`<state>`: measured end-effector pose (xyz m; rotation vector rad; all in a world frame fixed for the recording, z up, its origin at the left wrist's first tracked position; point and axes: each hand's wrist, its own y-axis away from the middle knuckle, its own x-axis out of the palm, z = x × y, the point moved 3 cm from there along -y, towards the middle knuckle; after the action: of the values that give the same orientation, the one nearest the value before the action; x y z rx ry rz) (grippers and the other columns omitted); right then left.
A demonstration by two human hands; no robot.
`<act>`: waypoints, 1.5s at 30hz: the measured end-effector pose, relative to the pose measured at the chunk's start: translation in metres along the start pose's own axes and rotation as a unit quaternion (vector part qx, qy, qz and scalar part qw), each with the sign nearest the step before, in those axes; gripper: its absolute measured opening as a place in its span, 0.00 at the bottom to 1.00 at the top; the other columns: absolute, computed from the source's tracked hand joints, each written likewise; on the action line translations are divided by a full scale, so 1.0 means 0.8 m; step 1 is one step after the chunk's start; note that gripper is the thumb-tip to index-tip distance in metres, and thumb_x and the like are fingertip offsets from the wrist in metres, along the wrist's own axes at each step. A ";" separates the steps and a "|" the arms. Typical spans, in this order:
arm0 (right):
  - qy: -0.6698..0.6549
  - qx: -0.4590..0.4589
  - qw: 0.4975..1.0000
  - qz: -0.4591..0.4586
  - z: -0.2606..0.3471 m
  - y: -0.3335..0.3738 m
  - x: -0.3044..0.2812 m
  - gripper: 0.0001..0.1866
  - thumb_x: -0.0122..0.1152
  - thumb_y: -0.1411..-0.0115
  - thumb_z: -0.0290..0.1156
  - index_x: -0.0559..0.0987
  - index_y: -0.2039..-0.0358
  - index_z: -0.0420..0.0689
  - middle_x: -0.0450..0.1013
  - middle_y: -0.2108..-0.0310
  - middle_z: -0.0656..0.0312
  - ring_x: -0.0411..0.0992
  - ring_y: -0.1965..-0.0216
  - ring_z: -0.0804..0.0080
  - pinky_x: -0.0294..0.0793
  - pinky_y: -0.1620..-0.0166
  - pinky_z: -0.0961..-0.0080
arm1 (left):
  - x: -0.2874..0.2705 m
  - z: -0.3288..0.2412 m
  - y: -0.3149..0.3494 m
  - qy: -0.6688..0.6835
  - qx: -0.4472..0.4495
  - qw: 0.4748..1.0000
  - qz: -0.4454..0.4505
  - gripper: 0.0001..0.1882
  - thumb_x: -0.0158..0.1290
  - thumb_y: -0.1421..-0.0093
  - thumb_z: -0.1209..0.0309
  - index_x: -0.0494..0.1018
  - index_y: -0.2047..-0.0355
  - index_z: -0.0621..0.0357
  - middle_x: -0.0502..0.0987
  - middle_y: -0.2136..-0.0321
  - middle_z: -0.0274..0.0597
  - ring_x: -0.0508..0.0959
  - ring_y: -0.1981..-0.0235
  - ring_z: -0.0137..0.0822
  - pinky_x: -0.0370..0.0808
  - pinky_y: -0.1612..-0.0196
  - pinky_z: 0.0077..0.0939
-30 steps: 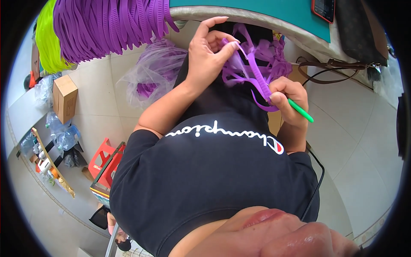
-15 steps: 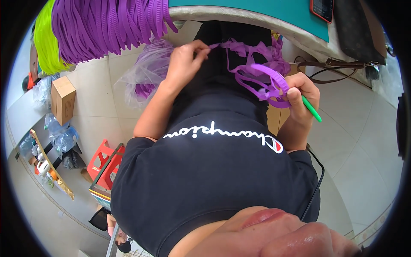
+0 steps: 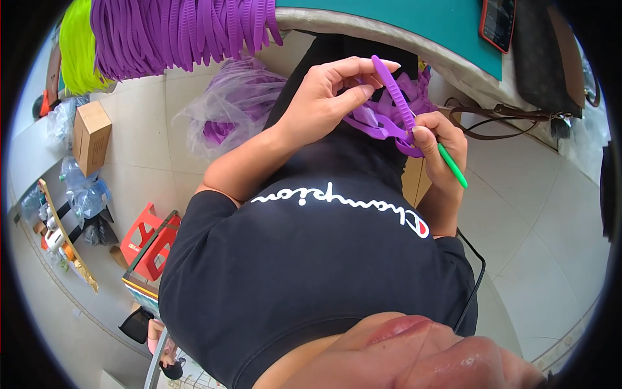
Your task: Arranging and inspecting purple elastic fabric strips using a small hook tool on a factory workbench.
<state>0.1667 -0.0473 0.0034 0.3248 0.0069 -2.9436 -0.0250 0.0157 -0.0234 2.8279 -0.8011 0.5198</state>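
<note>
My right hand [image 3: 442, 146] is closed around a slim green-handled tool [image 3: 453, 166], whose working end I cannot make out, together with a ridged purple strap [image 3: 392, 87]. The strap's long end rises toward my left hand [image 3: 337, 94]. That hand's index finger is stretched out at the strap's tip, its thumb apart from it, and I see no firm grip. Thin purple trimmings [image 3: 411, 91] hang in a tangle over my black-trousered lap, beyond both hands.
Many purple straps [image 3: 181, 32] lie on the table's far left, beside yellow-green ones [image 3: 76, 52]. A phone [image 3: 497, 24] rests on the green mat [image 3: 389, 19]. A clear bag of purple pieces [image 3: 230, 107], a cardboard box [image 3: 92, 137] and a red stool [image 3: 148, 240] stand leftward.
My left hand has let go of the thin purple trimming and moved right, to the strap's tip. The strap in my right hand now points more upright; the right hand has shifted slightly left.
</note>
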 end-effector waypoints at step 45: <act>-0.312 -0.260 0.830 -0.381 0.016 0.248 -0.598 0.09 0.53 0.41 0.29 0.71 0.78 0.46 0.62 0.84 0.69 0.61 0.81 0.76 0.65 0.74 0.78 | -0.541 0.233 0.159 0.089 -0.089 0.796 -0.593 0.08 0.50 0.43 0.76 0.75 0.63 0.59 0.76 0.73 0.39 0.75 0.76 0.33 0.73 0.72 0.22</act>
<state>0.6587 -0.1582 0.1227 -0.9312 1.0492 -3.4193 -0.3844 0.0704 -0.3490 2.3877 0.9104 0.4092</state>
